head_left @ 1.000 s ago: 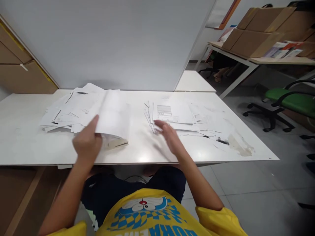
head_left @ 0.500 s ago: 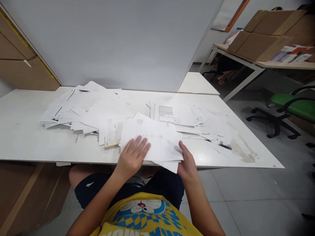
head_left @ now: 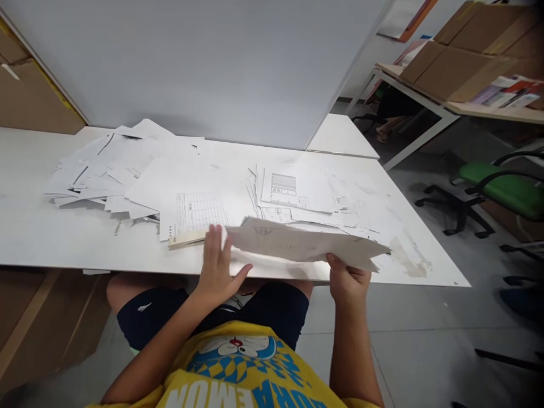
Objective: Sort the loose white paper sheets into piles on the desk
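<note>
Head camera: the right hand (head_left: 351,280) is closed on the right end of a thin sheaf of white printed paper (head_left: 293,243), fingers bent and thumb on the near side. The sheaf stands tilted and slightly bowed above the front of a long white table (head_left: 63,238). The left hand (head_left: 216,275) is open at its left end, fingers straight, thumb spread, gripping nothing; whether it touches the sheaf, I cannot tell. Near these fingers lies a white grid-printed sheet (head_left: 202,209), between a loose white paper heap (head_left: 106,175) and a flatter printed stack (head_left: 297,192)
</note>
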Motion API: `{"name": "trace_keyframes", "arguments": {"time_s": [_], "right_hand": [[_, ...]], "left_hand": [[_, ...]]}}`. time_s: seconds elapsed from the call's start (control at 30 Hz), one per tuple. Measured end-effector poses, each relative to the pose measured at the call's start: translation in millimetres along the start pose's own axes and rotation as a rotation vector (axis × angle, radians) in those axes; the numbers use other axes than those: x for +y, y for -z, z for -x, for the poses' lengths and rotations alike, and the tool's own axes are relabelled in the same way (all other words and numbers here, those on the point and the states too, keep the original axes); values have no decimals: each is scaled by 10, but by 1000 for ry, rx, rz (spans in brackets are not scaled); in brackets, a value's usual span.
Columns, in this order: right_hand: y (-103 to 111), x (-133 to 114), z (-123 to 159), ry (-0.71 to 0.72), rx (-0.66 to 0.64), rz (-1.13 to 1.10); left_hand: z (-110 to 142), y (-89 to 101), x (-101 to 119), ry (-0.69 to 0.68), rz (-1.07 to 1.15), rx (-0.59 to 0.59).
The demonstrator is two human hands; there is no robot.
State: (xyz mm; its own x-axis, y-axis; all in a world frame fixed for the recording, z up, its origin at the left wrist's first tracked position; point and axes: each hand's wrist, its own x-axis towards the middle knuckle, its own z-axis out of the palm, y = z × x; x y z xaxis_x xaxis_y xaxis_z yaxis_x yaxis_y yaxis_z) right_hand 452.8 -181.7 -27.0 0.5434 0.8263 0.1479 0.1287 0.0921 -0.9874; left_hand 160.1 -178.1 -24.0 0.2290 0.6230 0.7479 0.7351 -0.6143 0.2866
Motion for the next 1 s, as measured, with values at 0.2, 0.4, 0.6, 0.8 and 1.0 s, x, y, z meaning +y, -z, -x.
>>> {"name": "trace_keyframes", "arguments": {"time_s": [0.2, 0.4, 0.6, 0.8, 1.0], "right_hand": [[-152, -60, 23, 79, -462, -112], [-199, -28, 167, 51, -442, -101], [-306, -9, 212, 1, -334, -117], [-417, 95, 213, 15, -345, -132], [-419, 55, 265, -14, -180, -198]], "left_hand": [[-87, -88, -80, 184, 287, 142], [-71, -66, -110, 196, 457, 115], [-158, -29, -43, 267, 370, 233], [-111, -75, -81, 479, 352, 124], [-152, -12, -4, 546, 311, 150]]}}
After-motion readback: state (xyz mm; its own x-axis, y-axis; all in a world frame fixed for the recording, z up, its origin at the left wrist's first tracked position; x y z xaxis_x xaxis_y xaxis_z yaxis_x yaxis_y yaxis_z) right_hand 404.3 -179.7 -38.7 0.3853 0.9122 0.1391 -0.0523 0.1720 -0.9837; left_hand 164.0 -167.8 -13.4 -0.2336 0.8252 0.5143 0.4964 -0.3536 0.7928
